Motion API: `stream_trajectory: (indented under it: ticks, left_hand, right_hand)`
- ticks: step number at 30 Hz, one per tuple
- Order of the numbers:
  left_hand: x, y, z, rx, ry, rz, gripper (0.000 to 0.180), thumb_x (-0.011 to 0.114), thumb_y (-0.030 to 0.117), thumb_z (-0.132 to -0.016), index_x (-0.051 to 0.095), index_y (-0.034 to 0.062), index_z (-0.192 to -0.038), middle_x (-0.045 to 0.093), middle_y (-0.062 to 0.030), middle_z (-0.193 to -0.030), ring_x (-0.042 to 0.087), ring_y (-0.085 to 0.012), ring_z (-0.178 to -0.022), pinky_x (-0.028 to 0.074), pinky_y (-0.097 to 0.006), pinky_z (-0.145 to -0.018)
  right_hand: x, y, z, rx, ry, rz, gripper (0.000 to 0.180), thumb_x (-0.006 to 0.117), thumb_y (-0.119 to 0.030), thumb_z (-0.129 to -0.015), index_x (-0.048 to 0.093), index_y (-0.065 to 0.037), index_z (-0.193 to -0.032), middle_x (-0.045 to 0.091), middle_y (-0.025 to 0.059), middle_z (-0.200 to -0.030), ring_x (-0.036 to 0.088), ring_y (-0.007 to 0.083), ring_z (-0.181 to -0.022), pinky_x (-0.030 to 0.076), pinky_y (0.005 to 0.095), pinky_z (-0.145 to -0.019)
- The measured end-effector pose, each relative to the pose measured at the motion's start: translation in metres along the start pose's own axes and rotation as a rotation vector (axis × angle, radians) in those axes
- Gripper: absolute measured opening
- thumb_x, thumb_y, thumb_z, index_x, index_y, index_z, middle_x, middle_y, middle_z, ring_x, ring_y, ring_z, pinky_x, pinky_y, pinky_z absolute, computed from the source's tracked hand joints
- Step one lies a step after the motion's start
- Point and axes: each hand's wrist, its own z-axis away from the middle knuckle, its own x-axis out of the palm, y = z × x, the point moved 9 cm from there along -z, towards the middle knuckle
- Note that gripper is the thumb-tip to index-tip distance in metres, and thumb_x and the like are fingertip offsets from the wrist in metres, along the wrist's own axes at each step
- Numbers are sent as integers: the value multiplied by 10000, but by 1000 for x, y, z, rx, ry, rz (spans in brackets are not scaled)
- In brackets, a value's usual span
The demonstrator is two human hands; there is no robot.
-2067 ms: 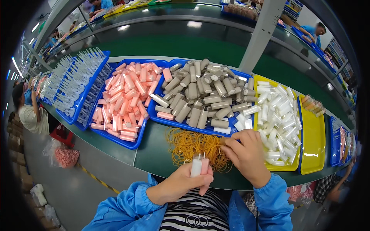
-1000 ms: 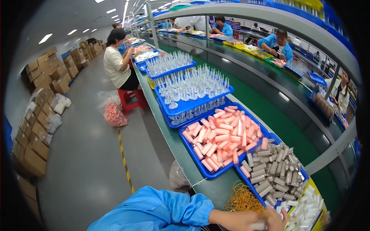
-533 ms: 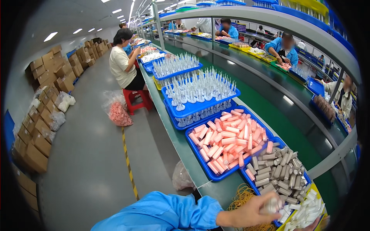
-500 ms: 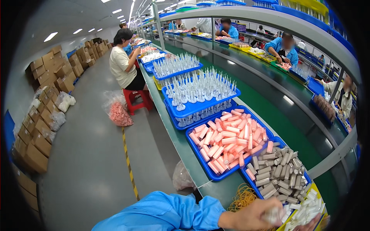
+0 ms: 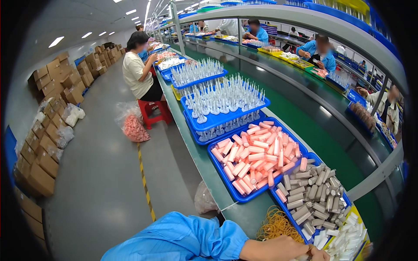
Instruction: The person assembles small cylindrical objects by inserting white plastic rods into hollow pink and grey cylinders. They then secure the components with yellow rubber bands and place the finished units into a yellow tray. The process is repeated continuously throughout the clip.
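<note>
My left arm in a blue sleeve (image 5: 178,239) reaches across the lower edge. My left hand (image 5: 287,250) lies at the bottom, next to a pile of yellow rubber bands (image 5: 276,222). The frame edge cuts its fingers, so what they hold is hidden. A sliver of skin just right of it may be my right hand (image 5: 324,255). Beyond the bands sit a blue tray of grey tubes (image 5: 311,191), a blue tray of pink tubes (image 5: 257,156) and a yellow tray of white tubes (image 5: 348,237).
Stacked blue trays of white upright pieces (image 5: 222,104) run further along the bench. A person sits on a red stool (image 5: 154,111) beside a clear bag of pink parts (image 5: 133,126). Cardboard boxes (image 5: 48,108) line the left wall. Other workers sit across the green conveyor (image 5: 313,126).
My view swung from straight down at the trays to the left along the bench and aisle. My hand stays low by the rubber bands, now more cut off.
</note>
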Motion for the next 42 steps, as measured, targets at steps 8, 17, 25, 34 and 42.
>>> stream_trajectory:
  ticks: [8,17,25,34,42]
  left_hand:
    - [7,-38,11,-546,-94,1053,288,750,315,-866,636,52,-888,582,6,-644,522,-85,-479,431,-234,-431]
    - [77,6,21,-608,-292,1673,267,590,300,-974,636,57,-1077,486,56,-578,435,-58,-423,401,-224,-411]
    - [-15,-2,-18,128,402,569,668,777,137,-804,480,57,-1397,670,-96,-1076,652,-202,-969,519,-337,-805]
    - [7,6,-19,173,195,-232,843,687,127,-766,282,-30,-1488,649,-158,-941,670,-289,-862,536,-373,-681]
    - [10,3,-12,-8,114,-42,591,659,176,-873,431,23,-1397,673,-119,-1007,676,-232,-904,534,-355,-775]
  right_hand:
    - [5,-25,21,-171,-400,-392,289,698,-211,-849,689,-20,-1065,688,122,-1028,605,337,-984,410,416,-947]
    - [-21,-24,39,-434,364,-302,601,754,-432,-831,623,-3,-1230,674,117,-1124,590,251,-1074,431,392,-965]
    - [39,46,20,385,342,-1465,940,710,-553,-825,364,60,-1448,441,208,-1431,511,336,-1252,425,435,-1059]
    - [8,21,26,81,379,-307,500,732,-78,-831,512,44,-1263,533,145,-1191,541,267,-1067,450,380,-925]
    - [24,31,18,253,357,-593,138,591,-105,-929,541,-44,-1042,517,49,-777,470,129,-659,424,273,-664]
